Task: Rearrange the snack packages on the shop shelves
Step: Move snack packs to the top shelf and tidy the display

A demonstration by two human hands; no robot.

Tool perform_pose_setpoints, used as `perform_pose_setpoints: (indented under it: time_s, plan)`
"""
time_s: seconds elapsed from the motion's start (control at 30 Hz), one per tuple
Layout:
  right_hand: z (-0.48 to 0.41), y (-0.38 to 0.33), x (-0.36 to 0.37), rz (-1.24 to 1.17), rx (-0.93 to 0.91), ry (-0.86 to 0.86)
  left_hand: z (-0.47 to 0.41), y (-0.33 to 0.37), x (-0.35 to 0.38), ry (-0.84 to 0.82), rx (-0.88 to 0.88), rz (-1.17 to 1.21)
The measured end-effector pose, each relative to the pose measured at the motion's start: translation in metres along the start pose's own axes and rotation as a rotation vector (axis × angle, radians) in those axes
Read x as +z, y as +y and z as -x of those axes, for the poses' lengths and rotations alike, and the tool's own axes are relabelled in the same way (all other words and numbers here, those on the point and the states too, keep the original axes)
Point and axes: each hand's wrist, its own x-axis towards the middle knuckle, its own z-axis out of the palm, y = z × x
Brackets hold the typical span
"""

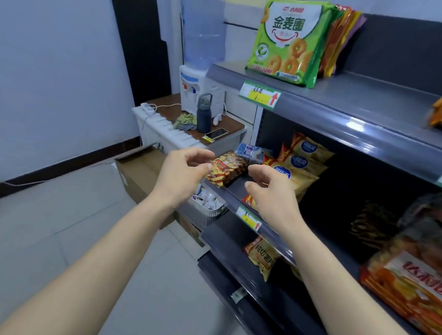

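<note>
Both hands reach toward the left end of the middle shelf (241, 195) of a dark shop rack. The left hand (181, 176) hovers with fingers loosely curled and empty, its fingertips just beside a brown and red striped snack package (227, 169) that lies on the shelf's corner. The right hand (272, 195) hangs a little lower and to the right, also loosely curled and holding nothing, over the shelf's front edge near a yellow price label (250, 218).

Behind the striped package sits a small blue and white pack (250, 152). To its right, a row of yellow chip bags (302, 160) with blue round logos stands one behind another. On the top shelf (352, 98), a green bag of ring-shaped snacks (290, 40) stands upright in front of several orange bags. On the lower shelf lies a yellow snack bag (262, 255), and at the far right an orange bread package (414, 283).

Beyond the rack, a small bench (234, 124) carries a water dispenser (200, 60), a dark bottle (204, 113) and a phone (216, 134). A cardboard box (140, 171) rests on the tiled floor.
</note>
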Motion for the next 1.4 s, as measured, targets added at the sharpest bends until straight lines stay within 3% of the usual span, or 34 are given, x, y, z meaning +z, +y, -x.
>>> perform_pose_setpoints:
  time_s: [0.3,0.57,0.93,1.13,1.4]
  plan:
    - [-0.051,0.022,0.024,-0.05,0.068,-0.072,-0.054,-0.02,0.026,-0.037,-0.037,-0.041]
    - [-0.116,0.035,0.063,-0.015,0.151,-0.033,-0.139,-0.054,0.045,-0.152,-0.054,-0.025]
    - [-0.23,0.054,0.127,-0.041,0.463,0.188,-0.288,-0.115,0.057,-0.441,-0.007,-0.083]
    - [-0.274,0.076,0.146,-0.182,0.676,0.367,-0.346,-0.148,0.084,-0.597,0.051,-0.114]
    - [-0.296,0.107,0.149,-0.291,0.775,0.547,-0.378,-0.189,0.127,-0.761,-0.051,-0.104]
